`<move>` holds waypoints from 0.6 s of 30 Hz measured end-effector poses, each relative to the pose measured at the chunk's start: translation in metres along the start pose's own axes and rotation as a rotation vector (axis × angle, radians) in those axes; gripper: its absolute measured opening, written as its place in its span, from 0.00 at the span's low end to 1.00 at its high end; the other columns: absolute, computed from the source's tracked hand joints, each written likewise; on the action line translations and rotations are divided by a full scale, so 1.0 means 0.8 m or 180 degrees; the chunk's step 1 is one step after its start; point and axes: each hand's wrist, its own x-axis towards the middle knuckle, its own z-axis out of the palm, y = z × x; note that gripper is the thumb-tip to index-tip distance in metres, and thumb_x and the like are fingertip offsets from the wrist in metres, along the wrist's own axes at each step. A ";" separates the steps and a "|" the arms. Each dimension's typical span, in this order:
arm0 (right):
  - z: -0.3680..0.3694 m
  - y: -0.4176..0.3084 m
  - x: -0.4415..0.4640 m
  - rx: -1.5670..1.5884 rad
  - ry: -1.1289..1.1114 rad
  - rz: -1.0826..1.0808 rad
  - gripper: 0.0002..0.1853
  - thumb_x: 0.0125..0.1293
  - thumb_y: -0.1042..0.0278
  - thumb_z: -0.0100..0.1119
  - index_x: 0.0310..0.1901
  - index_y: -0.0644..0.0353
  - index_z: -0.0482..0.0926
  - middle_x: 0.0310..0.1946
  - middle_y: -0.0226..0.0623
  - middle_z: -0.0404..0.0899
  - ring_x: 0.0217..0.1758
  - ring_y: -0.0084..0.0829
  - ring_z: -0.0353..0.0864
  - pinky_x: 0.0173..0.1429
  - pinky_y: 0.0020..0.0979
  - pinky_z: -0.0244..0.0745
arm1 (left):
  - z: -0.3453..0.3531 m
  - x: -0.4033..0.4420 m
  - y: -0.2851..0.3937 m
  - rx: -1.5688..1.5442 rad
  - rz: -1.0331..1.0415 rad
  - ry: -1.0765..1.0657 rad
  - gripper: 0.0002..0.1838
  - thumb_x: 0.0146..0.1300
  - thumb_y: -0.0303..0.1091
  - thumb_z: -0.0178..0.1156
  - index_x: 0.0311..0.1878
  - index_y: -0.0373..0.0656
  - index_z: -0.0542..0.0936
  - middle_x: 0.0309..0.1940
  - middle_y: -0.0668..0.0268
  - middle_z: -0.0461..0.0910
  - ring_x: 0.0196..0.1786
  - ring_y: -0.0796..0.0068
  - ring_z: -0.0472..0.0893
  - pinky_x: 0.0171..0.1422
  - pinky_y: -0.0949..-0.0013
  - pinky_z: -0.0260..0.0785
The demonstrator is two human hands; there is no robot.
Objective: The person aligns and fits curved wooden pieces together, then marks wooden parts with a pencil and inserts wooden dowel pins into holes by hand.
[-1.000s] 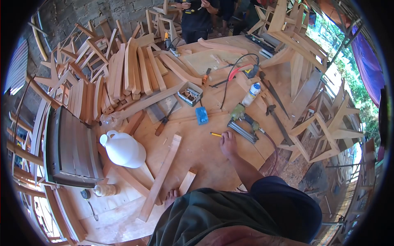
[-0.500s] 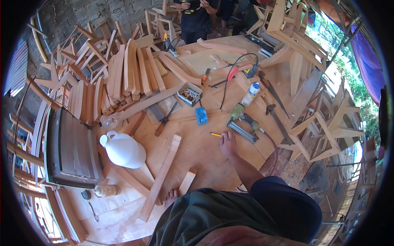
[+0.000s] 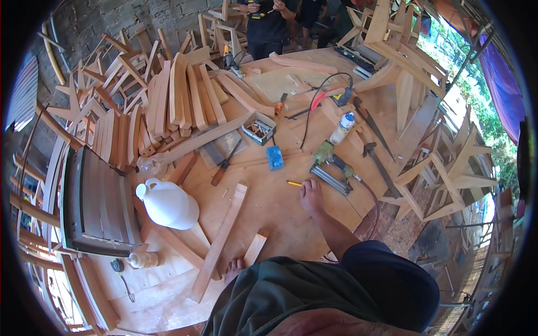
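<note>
My right hand (image 3: 311,197) rests on the plywood tabletop with its fingers closed round a yellow pencil (image 3: 293,183), whose dark end points left. Just beyond that hand lies a green nail gun (image 3: 330,171) with a hose running off it. My left hand (image 3: 235,267) is partly hidden by my shirt. Its visible fingers lie on the table, apart, beside a long wooden strip (image 3: 219,241); whether they touch it I cannot tell. A short wood block (image 3: 256,248) lies to the right of that hand. A blue block-like object (image 3: 274,158) sits farther up the table.
A white jug (image 3: 174,208) stands on the left, near a dark wooden box (image 3: 101,201). Beyond are a small box of fasteners (image 3: 259,129), a chisel (image 3: 224,165), a bottle (image 3: 342,129) and stacked curved wood parts (image 3: 179,95). Another person (image 3: 266,28) stands across the table.
</note>
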 end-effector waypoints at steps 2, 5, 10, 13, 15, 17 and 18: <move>0.000 0.000 0.000 -0.0004 -0.0006 -0.0002 0.06 0.70 0.70 0.56 0.45 0.60 0.77 0.50 0.48 0.77 0.57 0.52 0.76 0.65 0.49 0.71 | 0.002 0.001 0.003 0.0055 -0.0050 0.0080 0.30 0.67 0.40 0.57 0.70 0.46 0.66 0.58 0.56 0.74 0.59 0.54 0.80 0.57 0.54 0.81; -0.001 -0.001 0.000 -0.0008 -0.0027 0.0016 0.07 0.70 0.70 0.56 0.45 0.60 0.77 0.51 0.48 0.77 0.57 0.52 0.76 0.66 0.49 0.71 | 0.000 -0.001 0.003 0.0104 -0.0047 0.0001 0.29 0.67 0.40 0.57 0.70 0.46 0.66 0.59 0.56 0.74 0.59 0.54 0.80 0.57 0.55 0.81; 0.000 0.000 0.000 0.0010 -0.0060 0.0035 0.07 0.70 0.70 0.56 0.45 0.60 0.77 0.51 0.48 0.76 0.58 0.52 0.75 0.66 0.49 0.71 | -0.004 -0.001 -0.002 0.0097 0.0086 -0.0112 0.29 0.67 0.40 0.56 0.70 0.46 0.66 0.58 0.56 0.74 0.59 0.55 0.80 0.56 0.56 0.81; 0.000 0.000 -0.001 -0.0011 -0.0025 0.0028 0.07 0.69 0.70 0.57 0.45 0.60 0.77 0.51 0.48 0.77 0.58 0.51 0.76 0.66 0.49 0.71 | -0.006 -0.003 0.006 0.0161 -0.0032 0.0106 0.29 0.67 0.39 0.56 0.71 0.47 0.66 0.58 0.57 0.74 0.59 0.55 0.80 0.56 0.57 0.81; 0.001 0.001 -0.001 -0.0004 -0.0033 0.0026 0.07 0.69 0.70 0.57 0.45 0.60 0.77 0.51 0.47 0.77 0.58 0.51 0.76 0.66 0.49 0.71 | 0.000 -0.002 0.001 0.0166 0.0020 0.0094 0.29 0.67 0.39 0.56 0.71 0.47 0.65 0.59 0.57 0.73 0.59 0.56 0.80 0.56 0.58 0.81; 0.001 0.001 -0.001 0.0000 -0.0036 0.0025 0.06 0.69 0.70 0.57 0.45 0.60 0.77 0.51 0.47 0.77 0.57 0.51 0.76 0.65 0.49 0.71 | 0.001 -0.002 0.000 0.0184 0.0042 0.0091 0.29 0.67 0.39 0.57 0.71 0.47 0.65 0.59 0.58 0.73 0.60 0.56 0.80 0.56 0.58 0.81; 0.001 0.001 0.000 0.0000 -0.0035 0.0023 0.06 0.69 0.70 0.57 0.45 0.60 0.77 0.51 0.47 0.77 0.57 0.51 0.76 0.65 0.49 0.71 | 0.003 -0.002 -0.001 0.0199 0.0037 0.0095 0.29 0.67 0.39 0.57 0.71 0.47 0.65 0.59 0.58 0.72 0.60 0.56 0.80 0.57 0.58 0.81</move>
